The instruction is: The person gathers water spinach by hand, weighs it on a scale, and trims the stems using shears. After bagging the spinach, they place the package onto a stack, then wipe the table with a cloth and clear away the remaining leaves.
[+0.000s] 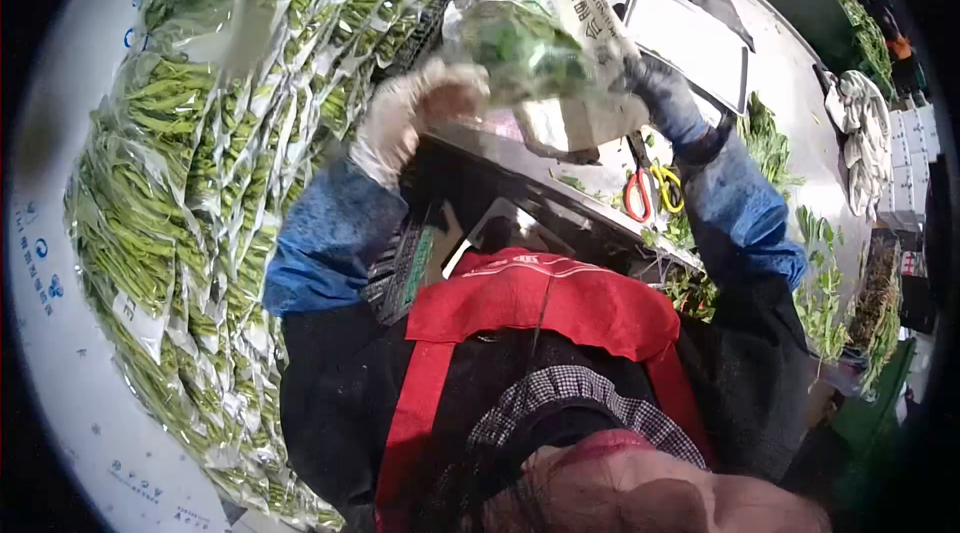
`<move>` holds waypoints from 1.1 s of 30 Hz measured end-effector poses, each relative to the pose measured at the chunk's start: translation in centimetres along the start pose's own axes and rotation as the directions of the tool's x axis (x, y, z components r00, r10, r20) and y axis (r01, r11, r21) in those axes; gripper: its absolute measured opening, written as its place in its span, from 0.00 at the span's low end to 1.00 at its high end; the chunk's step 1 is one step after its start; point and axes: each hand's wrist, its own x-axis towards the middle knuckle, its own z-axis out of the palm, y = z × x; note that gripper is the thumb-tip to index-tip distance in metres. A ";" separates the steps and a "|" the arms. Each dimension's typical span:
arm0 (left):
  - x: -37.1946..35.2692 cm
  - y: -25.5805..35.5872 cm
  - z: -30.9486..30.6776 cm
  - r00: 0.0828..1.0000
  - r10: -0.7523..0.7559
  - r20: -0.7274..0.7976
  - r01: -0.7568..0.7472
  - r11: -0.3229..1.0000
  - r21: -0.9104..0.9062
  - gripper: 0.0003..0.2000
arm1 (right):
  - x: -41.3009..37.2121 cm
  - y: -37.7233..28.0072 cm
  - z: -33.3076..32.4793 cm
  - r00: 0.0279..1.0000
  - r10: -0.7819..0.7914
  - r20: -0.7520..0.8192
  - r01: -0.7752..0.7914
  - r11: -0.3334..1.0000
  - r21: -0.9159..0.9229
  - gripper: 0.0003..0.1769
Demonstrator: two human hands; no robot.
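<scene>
L hand [425,108], in a pale glove, has its fingers curled tight on the left side of a clear bag [530,58]. R hand [655,93], in a dark glove, is closed on the bag's right side, w/ the fingers pressed into the plastic. So both hands hold the one bag, up in the air, out in front of the chest and above the near edge of the metal table [790,63]. The bag is full of green leaves. A white label [595,18] w/ print runs up its top right part; the print is too small to read.

Both arms have blue sleeves [325,243]. Lower down is a red apron [540,303] over dark clothes.

Just under the R hand, scissors [650,191] w/ one red & one yellow handle lie on the table. Loose green stalks [770,138] lie near them and more go down the right side. Behind the bag is a flat white tray [690,38] w/ a dark rim. Far right there is a heap of white cloth [865,133].

On the left, well apart from the hands, lots of packed bags of long green veg [200,183] lie in rows, one on top of the next, on a white sheet w/ blue marks [40,263].
</scene>
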 end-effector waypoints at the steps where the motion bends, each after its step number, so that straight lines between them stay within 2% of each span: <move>1: -0.7 -5.2 -1.3 0.990 -0.130 0.055 0.133 0.990 -0.050 0.19 | -2.9 3.4 -0.2 0.977 0.210 -0.044 -0.200 0.965 0.172 0.20; 2: -0.7 -11.5 -3.2 0.962 -0.254 0.103 0.272 0.926 -0.261 0.21 | -5.0 8.8 -1.3 0.913 0.358 -0.197 -0.352 0.934 0.067 0.17; 3: -1.5 -15.0 -3.2 0.935 -0.345 0.079 0.353 0.895 -0.274 0.21 | -6.9 14.5 -2.0 0.897 0.368 -0.244 -0.322 0.923 0.211 0.15; 4: -1.7 -19.5 -4.3 0.905 -0.419 0.078 0.419 0.841 -0.342 0.22 | -8.4 16.5 -2.3 0.792 0.559 -0.244 -0.535 0.829 0.164 0.14; 5: -1.9 -22.7 -5.2 0.868 -0.485 0.108 0.493 0.817 -0.299 0.21 | -9.1 15.5 -0.6 0.674 0.682 -0.284 -0.607 0.730 0.314 0.12; 6: -2.2 -25.0 -4.5 0.868 -0.495 -0.047 0.468 0.844 -0.262 0.21 | -9.5 17.9 -1.3 0.625 0.704 -0.338 -0.677 0.704 0.215 0.12; 7: -2.2 -27.2 -5.0 0.863 -0.498 -0.090 0.466 0.852 -0.239 0.20 | -9.9 19.4 -1.9 0.666 0.677 -0.312 -0.668 0.728 0.152 0.12; 9: -1.7 -28.3 -5.4 0.862 -0.491 -0.126 0.464 0.864 -0.196 0.16 | -9.8 19.0 -2.1 0.720 0.638 -0.275 -0.669 0.742 -0.031 0.13; 11: -1.5 -26.8 -4.8 0.861 -0.444 -0.248 0.441 0.895 -0.072 0.14 | -8.6 16.1 -1.1 0.707 0.660 -0.253 -0.704 0.690 -0.169 0.17; 12: -1.4 -26.2 -3.7 0.819 -0.331 -0.468 0.375 0.927 0.001 0.13 | -8.7 18.1 -2.4 0.734 0.662 -0.149 -0.676 0.733 -0.074 0.22; 14: -2.3 -20.9 0.0 0.876 -0.349 -0.332 0.281 0.930 -0.235 0.13 | -7.9 20.0 -3.4 0.569 0.811 -0.137 -0.819 0.574 -0.001 0.24; 15: -1.0 -25.2 -2.9 0.923 -0.319 -0.217 0.285 0.943 -0.174 0.15 | -7.3 21.5 -3.9 0.564 0.817 -0.119 -0.825 0.563 -0.043 0.24; 16: -1.2 -25.5 -2.7 0.918 -0.340 -0.206 0.320 0.939 -0.126 0.17 | -6.6 24.0 -3.9 0.746 0.659 -0.094 -0.663 0.749 -0.014 0.25; 17: -0.8 -26.4 -2.6 0.917 -0.281 -0.283 0.257 0.959 -0.117 0.16 | -5.3 20.3 -0.9 0.927 0.376 0.006 -0.373 0.917 0.139 0.27; 18: 0.0 -27.7 -3.5 0.911 -0.321 -0.259 0.257 0.933 -0.252 0.14 | -4.4 18.1 -0.4 0.915 0.397 -0.070 -0.392 0.916 0.084 0.24; 19: 1.5 -31.9 -6.9 0.960 -0.103 -0.259 0.082 0.992 -0.093 0.10 | -1.5 20.1 -1.3 0.976 0.218 -0.009 -0.218 0.973 -0.080 0.17; 20: 1.2 -31.4 -8.8 0.921 0.348 -0.175 -0.101 0.647 0.756 0.09 | 0.1 13.5 -0.2 0.935 0.338 0.107 -0.314 0.930 -0.193 0.10; 21: 1.6 -31.0 -9.3 0.891 0.386 -0.240 -0.072 0.642 0.764 0.09 | 0.5 5.4 5.4 0.940 0.332 0.077 -0.322 0.939 -0.119 0.06; 22: 2.7 -29.8 -9.2 0.910 0.325 -0.257 -0.146 0.833 0.534 0.22 | 1.2 0.6 8.9 0.959 0.284 0.026 -0.270 0.932 -0.243 0.07; 23: 2.3 -28.3 -9.3 0.930 0.278 -0.240 -0.215 0.943 0.255 0.38 | 3.7 1.4 8.7 0.982 -0.031 0.185 0.094 0.936 -0.340 0.11; 24: 0.0 -21.3 -6.5 0.903 0.314 -0.294 -0.235 0.933 0.273 0.38 | 6.0 1.2 9.4 0.967 -0.044 0.252 0.127 0.938 -0.322 0.11; 25: -4.6 -15.4 -1.5 0.542 0.833 -0.108 -0.612 0.480 0.629 0.42 | 8.0 0.6 10.5 0.843 -0.208 0.496 0.268 0.962 -0.051 0.17; 26: -4.6 -13.6 -0.6 0.468 0.882 -0.061 -0.595 0.365 0.716 0.42 | 8.9 -0.1 11.8 0.656 -0.391 0.646 0.310 0.919 0.243 0.24; 27: -4.2 -12.1 -0.1 0.402 0.916 -0.002 -0.566 0.250 0.785 0.42 | 9.2 -1.0 13.2 0.629 -0.395 0.669 0.303 0.918 0.257 0.24; 28: -5.2 -10.6 0.5 0.384 0.923 -0.015 -0.553 0.243 0.797 0.42 | 9.3 -2.2 14.3 0.639 -0.414 0.648 0.420 0.894 0.158 0.24; 31: -9.2 -5.8 2.4 0.497 0.835 -0.236 -0.690 0.545 0.477 0.38 | 9.0 -6.1 18.0 0.634 -0.507 0.584 0.700 0.697 -0.154 0.24; 32: -11.2 -3.6 3.1 0.474 0.844 -0.251 -0.687 0.532 0.495 0.38 | 8.9 -7.2 19.4 0.616 -0.549 0.565 0.762 0.598 -0.249 0.24; 33: -13.7 -1.4 3.7 0.475 0.825 -0.306 -0.770 0.558 0.309 0.37 | 8.7 -8.0 20.7 0.595 -0.584 0.553 0.800 0.494 -0.340 0.24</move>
